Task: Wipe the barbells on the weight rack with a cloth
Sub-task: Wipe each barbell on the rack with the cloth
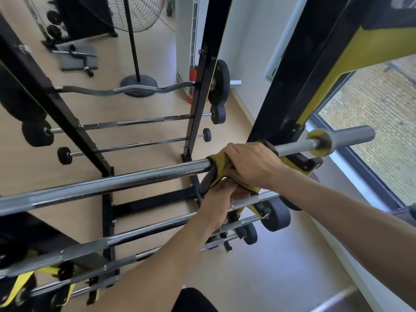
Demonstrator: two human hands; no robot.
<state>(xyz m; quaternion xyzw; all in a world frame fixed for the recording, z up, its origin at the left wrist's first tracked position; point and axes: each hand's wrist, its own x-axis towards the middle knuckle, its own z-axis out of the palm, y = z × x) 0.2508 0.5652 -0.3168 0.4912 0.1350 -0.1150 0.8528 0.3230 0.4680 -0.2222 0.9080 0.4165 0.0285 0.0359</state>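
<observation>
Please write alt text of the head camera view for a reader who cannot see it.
Both hands hold a yellow cloth wrapped around the top barbell on a black and yellow weight rack: the right hand on top, the left hand beneath. More barbells rest on lower pegs.

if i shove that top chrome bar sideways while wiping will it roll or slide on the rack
Probably both a little. The top barbell is a round, polished shaft, so it may turn or slip under the yellow cloth. It looks long and solid, likely heavy, so a wipe should barely shift it. The right hand pressing from above should steady it.
</observation>
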